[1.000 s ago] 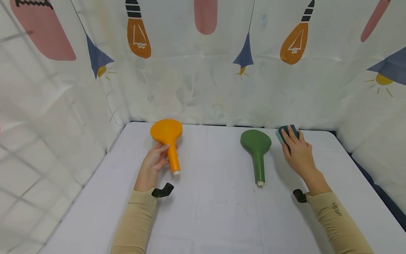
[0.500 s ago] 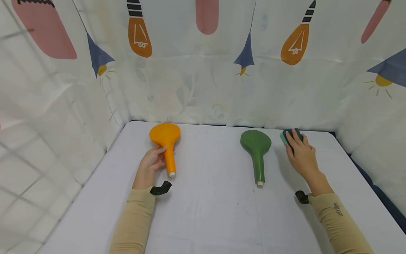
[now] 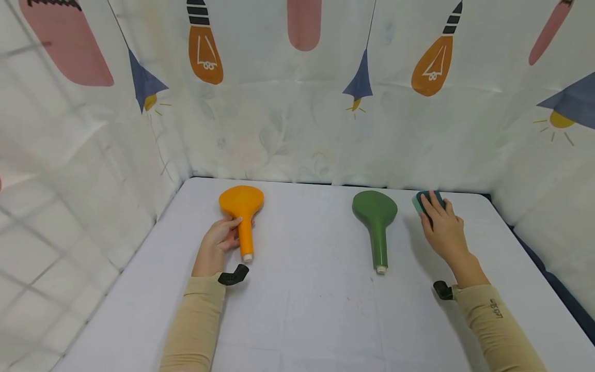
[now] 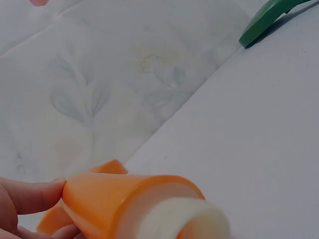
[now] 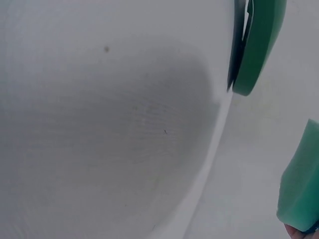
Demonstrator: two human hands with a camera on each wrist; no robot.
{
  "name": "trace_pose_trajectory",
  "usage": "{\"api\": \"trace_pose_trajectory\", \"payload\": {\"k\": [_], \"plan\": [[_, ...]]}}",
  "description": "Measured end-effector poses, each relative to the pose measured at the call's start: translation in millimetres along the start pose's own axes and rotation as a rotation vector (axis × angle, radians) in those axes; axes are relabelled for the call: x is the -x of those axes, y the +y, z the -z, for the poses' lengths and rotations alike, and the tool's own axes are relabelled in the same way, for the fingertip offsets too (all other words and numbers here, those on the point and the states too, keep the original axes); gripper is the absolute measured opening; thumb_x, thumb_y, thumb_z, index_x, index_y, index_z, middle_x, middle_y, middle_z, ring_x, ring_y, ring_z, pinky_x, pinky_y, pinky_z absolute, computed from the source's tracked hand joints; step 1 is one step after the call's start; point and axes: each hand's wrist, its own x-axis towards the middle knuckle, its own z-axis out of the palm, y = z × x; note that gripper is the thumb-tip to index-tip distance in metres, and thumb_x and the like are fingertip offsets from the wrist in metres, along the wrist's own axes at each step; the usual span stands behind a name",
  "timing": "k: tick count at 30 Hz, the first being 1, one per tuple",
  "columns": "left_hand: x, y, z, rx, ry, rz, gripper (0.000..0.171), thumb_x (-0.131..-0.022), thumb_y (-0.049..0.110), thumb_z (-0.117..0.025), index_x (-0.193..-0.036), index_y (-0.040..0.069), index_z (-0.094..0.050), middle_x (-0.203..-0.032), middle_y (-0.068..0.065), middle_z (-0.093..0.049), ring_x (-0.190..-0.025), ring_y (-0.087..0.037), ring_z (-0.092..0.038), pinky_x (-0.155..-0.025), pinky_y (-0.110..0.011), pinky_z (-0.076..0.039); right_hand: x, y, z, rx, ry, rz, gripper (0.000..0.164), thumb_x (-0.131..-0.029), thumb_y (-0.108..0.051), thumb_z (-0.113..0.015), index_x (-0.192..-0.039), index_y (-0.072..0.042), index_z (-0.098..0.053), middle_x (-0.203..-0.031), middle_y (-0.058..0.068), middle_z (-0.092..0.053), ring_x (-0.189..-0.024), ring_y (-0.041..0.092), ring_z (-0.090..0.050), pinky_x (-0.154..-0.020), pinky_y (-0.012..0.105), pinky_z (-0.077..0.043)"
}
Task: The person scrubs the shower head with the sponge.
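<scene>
At the left of the table, my left hand point(image 3: 219, 242) grips an orange shower head point(image 3: 241, 200) by its handle, thumb across the front. Its round head points to the back wall. In the left wrist view the hollow white connector point(image 4: 172, 219) at the end of the handle faces the camera. My right hand point(image 3: 445, 231), near the back right corner, holds a green sponge point(image 3: 417, 204) with a dark face, fingers laid over the dark side. The sponge point(image 5: 301, 184) shows its light green foam in the right wrist view. A green shower head point(image 3: 375, 206) lies between the hands, closer to the right one.
A white cloth covers the table point(image 3: 307, 310). Behind it hangs a white curtain point(image 3: 288, 119) printed with lamps and bulbs, which continues along both sides. Black mounts point(image 3: 234, 275) stick out from both wrists beside the tan sleeves point(image 3: 192, 325).
The left hand has drawn the orange shower head slightly toward me and to the left. The right hand with the sponge has shifted a little right and nearer. The green shower head stays put.
</scene>
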Motion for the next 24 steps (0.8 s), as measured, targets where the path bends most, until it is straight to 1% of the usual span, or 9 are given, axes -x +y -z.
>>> {"api": "trace_pose_trajectory", "payload": {"k": [3, 6, 9, 12, 15, 18, 20, 22, 24], "plan": [[1.9, 0.9, 2.0, -0.011, -0.008, 0.009, 0.066, -0.111, 0.01, -0.04, -0.165, 0.009, -0.002, -0.165, -0.016, -0.024, -0.125, -0.019, -0.057, -0.119, -0.051, -0.026, 0.6, 1.4, -0.7, -0.005, -0.009, 0.001, 0.052, -0.11, -0.02, -0.043, -0.159, -0.004, -0.035, -0.162, 0.023, -0.028, -0.141, 0.057, -0.025, -0.092, 0.08, -0.028], [2.7, 3.8, 4.6, -0.01, -0.006, 0.023, 0.065, -0.111, 0.011, -0.04, -0.165, 0.009, -0.004, -0.165, -0.014, -0.023, -0.129, -0.021, -0.053, -0.115, -0.046, -0.033, 1.1, 2.0, -1.1, -0.007, -0.015, 0.002, 0.052, -0.11, -0.02, -0.043, -0.159, -0.005, -0.034, -0.162, 0.023, -0.027, -0.141, 0.058, -0.025, -0.092, 0.081, -0.028], [2.4, 6.4, 6.7, -0.013, 0.003, 0.032, 0.067, -0.111, 0.011, -0.043, -0.166, 0.01, -0.005, -0.162, -0.012, -0.027, -0.126, -0.021, -0.052, -0.102, -0.041, -0.046, 1.6, 2.3, -1.2, -0.004, -0.015, 0.004, 0.052, -0.11, -0.02, -0.043, -0.159, -0.004, -0.034, -0.162, 0.024, -0.028, -0.141, 0.058, -0.025, -0.092, 0.081, -0.028], [3.5, 8.8, 8.0, -0.062, 0.036, 0.029, 0.07, -0.109, 0.01, -0.048, -0.165, 0.009, -0.008, -0.155, -0.011, -0.035, -0.11, -0.015, -0.057, -0.084, -0.032, -0.053, 1.8, 2.2, -1.0, -0.01, -0.015, 0.003, 0.052, -0.11, -0.02, -0.044, -0.158, -0.004, -0.035, -0.162, 0.024, -0.028, -0.141, 0.058, -0.025, -0.092, 0.081, -0.028], [5.2, 11.1, 9.9, -0.132, 0.052, 0.008, 0.075, -0.106, 0.004, -0.051, -0.165, 0.006, -0.004, -0.158, -0.013, -0.032, -0.091, -0.007, -0.059, -0.075, -0.024, -0.054, 2.1, 2.1, -0.8, -0.017, -0.012, 0.001, 0.052, -0.11, -0.02, -0.043, -0.158, -0.004, -0.035, -0.162, 0.024, -0.028, -0.141, 0.058, -0.025, -0.093, 0.081, -0.028], [6.9, 13.1, 13.0, -0.196, 0.06, -0.023, 0.079, -0.104, -0.001, -0.051, -0.164, 0.007, -0.001, -0.168, -0.013, -0.018, -0.081, -0.003, -0.059, -0.072, -0.019, -0.052, 2.0, 2.3, -0.1, -0.019, -0.012, -0.003, 0.051, -0.11, -0.02, -0.043, -0.158, -0.003, -0.036, -0.162, 0.024, -0.028, -0.142, 0.058, -0.025, -0.094, 0.081, -0.028], [7.5, 14.1, 15.6, -0.224, 0.083, -0.035, 0.079, -0.103, -0.003, -0.052, -0.164, 0.008, -0.003, -0.169, -0.012, -0.013, -0.078, -0.002, -0.057, -0.07, -0.016, -0.049, 1.6, 2.2, 0.5, -0.019, -0.02, -0.006, 0.052, -0.11, -0.02, -0.043, -0.158, -0.003, -0.035, -0.162, 0.024, -0.027, -0.142, 0.058, -0.024, -0.094, 0.081, -0.028], [8.6, 15.2, 19.0, -0.268, 0.117, -0.033, 0.079, -0.103, -0.001, -0.054, -0.165, 0.01, -0.006, -0.17, -0.011, -0.013, -0.079, -0.002, -0.056, -0.068, -0.015, -0.047, 0.8, 2.2, 0.7, -0.021, -0.032, -0.009, 0.052, -0.11, -0.02, -0.043, -0.158, -0.003, -0.034, -0.162, 0.024, -0.027, -0.142, 0.057, -0.023, -0.095, 0.081, -0.027], [9.8, 16.0, 22.3, -0.307, 0.158, -0.025, 0.078, -0.103, 0.001, -0.056, -0.165, 0.011, -0.01, -0.169, -0.012, -0.017, -0.082, -0.003, -0.055, -0.068, -0.016, -0.046, 0.2, 2.1, 0.7, -0.026, -0.044, -0.013, 0.052, -0.11, -0.02, -0.043, -0.159, -0.003, -0.033, -0.163, 0.024, -0.026, -0.143, 0.057, -0.022, -0.095, 0.081, -0.026]]}}
